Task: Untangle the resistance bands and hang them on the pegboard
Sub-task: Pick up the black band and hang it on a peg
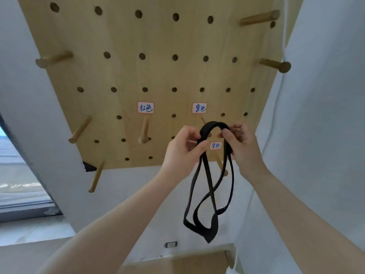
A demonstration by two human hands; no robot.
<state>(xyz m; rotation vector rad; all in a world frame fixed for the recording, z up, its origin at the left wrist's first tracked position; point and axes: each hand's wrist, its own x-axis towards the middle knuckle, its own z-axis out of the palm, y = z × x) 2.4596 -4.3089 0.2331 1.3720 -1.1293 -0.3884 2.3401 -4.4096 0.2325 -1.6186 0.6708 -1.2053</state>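
Fingers [192, 135] of the left hand [182, 149] curled round the black resistance band [209, 186], thumb pressed against the strap just below its top arch. Fingers of the right hand [240, 143] likewise pinching the other side of the same arch, a ring showing on one of them. Both hands raised side by side, close together, the arch of the band stretched between them in front of the lower part of the wooden pegboard [158, 76]. Rest of the band hanging free below the hands, its strands crossing each other midway down and ending in a folded point. Behind the arch, a wooden peg [203, 120] under a white label [199, 107] with blue handwriting; whether the band touches that peg, impossible to tell. A second small label [215, 145] visible between the hands. To the left, another label [145, 107] above a bare peg [144, 131]. More bare pegs along both edges of the board. White wall around the board, window [17, 175] at far left.
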